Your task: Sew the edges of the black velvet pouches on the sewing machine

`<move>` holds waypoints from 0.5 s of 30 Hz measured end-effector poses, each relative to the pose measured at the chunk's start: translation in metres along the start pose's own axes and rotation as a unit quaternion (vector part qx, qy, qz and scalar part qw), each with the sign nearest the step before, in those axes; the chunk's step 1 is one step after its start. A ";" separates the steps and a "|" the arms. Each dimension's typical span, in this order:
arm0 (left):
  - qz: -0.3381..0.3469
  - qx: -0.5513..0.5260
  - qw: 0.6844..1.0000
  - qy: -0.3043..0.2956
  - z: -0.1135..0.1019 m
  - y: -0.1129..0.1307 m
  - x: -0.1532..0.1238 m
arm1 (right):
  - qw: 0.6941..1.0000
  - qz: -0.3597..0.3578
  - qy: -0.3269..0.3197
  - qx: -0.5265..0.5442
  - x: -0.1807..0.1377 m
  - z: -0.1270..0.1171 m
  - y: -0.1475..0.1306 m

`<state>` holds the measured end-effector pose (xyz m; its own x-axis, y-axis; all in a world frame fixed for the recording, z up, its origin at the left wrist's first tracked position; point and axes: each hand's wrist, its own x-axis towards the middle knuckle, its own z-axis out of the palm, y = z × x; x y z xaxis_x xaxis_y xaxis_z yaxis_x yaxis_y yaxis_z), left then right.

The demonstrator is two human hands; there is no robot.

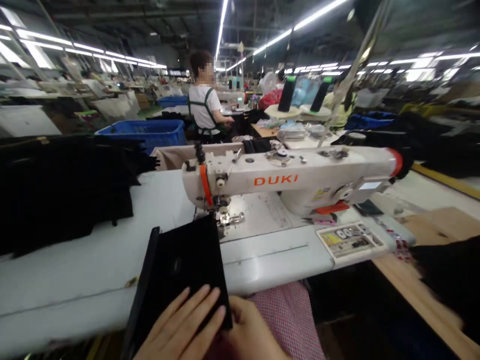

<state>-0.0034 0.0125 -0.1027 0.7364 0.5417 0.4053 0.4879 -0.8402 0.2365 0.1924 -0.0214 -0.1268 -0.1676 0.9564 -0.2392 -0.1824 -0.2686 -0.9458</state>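
A black fabric piece (180, 270) lies on the white sewing table (75, 270), its far edge by the presser foot (227, 217) of a white DUKI sewing machine (300, 180). My left hand (183, 325) rests flat on the near end of the fabric, fingers stretched out. My right hand (251, 335) is beside it at the fabric's near right corner, fingers curled under; I cannot make out what it grips, though it touches the fabric edge.
A heap of black fabric (63, 190) sits on the table's left. A small tray of parts (350, 240) lies right of the machine. Thread cones (287, 95) stand behind. A person (204, 100) works at a far table near blue bins (146, 132).
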 end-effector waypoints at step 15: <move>-0.057 -0.032 0.998 -0.021 0.018 0.036 -0.004 | 0.994 0.102 -0.028 0.016 -0.023 -0.018 0.016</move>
<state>0.0198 -0.0194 -0.1112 0.6968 0.6339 0.3356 0.5408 -0.7716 0.3349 0.2111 -0.0454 -0.1400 -0.2571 0.8739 -0.4125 -0.1698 -0.4610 -0.8710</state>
